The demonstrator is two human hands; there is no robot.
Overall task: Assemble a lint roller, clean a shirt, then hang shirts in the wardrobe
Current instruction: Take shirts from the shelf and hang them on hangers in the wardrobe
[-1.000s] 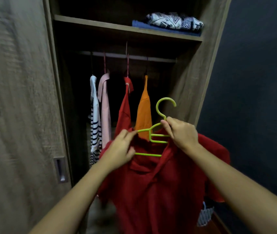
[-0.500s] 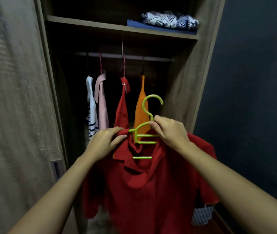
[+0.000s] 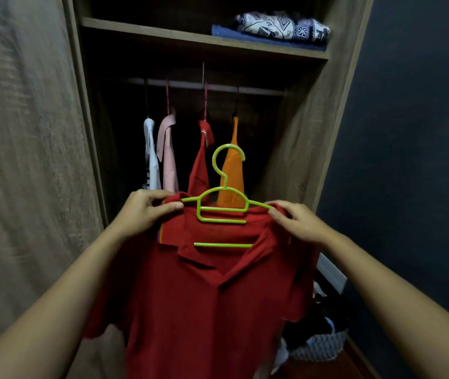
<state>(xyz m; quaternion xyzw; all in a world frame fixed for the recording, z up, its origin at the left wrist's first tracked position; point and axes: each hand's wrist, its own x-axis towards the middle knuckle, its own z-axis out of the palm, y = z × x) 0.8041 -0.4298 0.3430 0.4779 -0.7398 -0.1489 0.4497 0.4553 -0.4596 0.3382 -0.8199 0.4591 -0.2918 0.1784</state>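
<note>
A red polo shirt [image 3: 204, 302] hangs on a lime green hanger [image 3: 222, 206], held up in front of the open wardrobe. My left hand [image 3: 144, 212] pinches the shirt's left shoulder over the hanger's arm. My right hand [image 3: 298, 221] grips the right shoulder the same way. The hanger's hook points up, below the wardrobe rail [image 3: 207, 87] and apart from it. Several shirts hang on the rail: a white striped one [image 3: 151, 154], a pink one [image 3: 167, 151], a red one [image 3: 200, 162] and an orange one [image 3: 233, 165].
The wardrobe's wooden door [image 3: 26, 160] stands at the left. Folded patterned cloth [image 3: 278, 26] lies on the upper shelf [image 3: 190, 38]. A dark wall [image 3: 414, 132] closes the right side. A patterned basket [image 3: 319, 346] with clothes sits on the floor at the lower right.
Both hands have slid outward from the hanger's neck to the shirt's shoulders, and the shirt now hangs spread and square to me. The view has moved closer to the wardrobe.
</note>
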